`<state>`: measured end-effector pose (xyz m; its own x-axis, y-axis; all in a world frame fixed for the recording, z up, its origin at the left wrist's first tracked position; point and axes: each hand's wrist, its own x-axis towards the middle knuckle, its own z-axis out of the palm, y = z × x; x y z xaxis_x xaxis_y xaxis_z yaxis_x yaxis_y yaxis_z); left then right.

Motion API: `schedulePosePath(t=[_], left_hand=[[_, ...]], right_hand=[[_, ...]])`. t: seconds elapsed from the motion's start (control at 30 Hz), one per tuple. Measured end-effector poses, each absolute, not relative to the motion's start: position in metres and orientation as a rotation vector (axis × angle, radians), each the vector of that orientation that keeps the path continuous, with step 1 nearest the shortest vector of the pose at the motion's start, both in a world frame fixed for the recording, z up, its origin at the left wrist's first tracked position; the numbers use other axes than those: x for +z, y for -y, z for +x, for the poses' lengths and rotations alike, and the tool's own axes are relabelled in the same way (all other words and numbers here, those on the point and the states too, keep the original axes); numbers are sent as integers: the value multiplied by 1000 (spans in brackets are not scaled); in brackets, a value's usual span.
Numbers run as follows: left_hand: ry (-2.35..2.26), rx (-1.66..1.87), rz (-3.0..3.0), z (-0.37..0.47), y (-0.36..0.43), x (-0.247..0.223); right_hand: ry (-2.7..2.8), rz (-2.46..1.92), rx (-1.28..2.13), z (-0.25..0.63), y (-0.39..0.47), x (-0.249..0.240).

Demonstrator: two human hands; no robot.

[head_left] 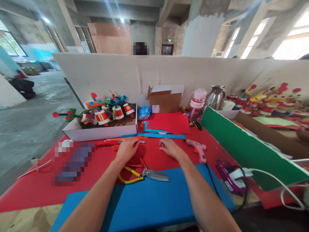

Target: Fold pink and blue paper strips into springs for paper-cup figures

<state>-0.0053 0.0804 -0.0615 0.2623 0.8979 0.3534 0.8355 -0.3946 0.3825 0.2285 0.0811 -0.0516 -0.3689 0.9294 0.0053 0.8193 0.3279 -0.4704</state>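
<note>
Above the red table covering, my left hand is closed, its fingers curled together; what they hold, if anything, I cannot make out. A pen lies just beyond its fingertips. My right hand is pinched, and a thin reddish strip sticks out from its fingertips toward the left. Between my forearms lie scissors with yellow and red handles, blades pointing right. Right of my right hand rests a pink glue gun. Blue and red paper sheets are stacked beyond both hands.
At left, a white box holds several paper-cup figures. A phone-like blurred object lies nearer. A pink bottle and a steel jug stand at the back. A green-sided box and a purple power strip are at right.
</note>
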Motion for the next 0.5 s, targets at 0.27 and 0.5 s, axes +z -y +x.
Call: schedulePosePath(t=[0.27,0.5], left_hand=[[-1625,758,2429,-6,-82,-62],[-1644,769,2449,-5,-81,-61]], right_hand=[[2558,-1733,308,214,-72,-52],[2301,-1776,437,233,-85,-52]])
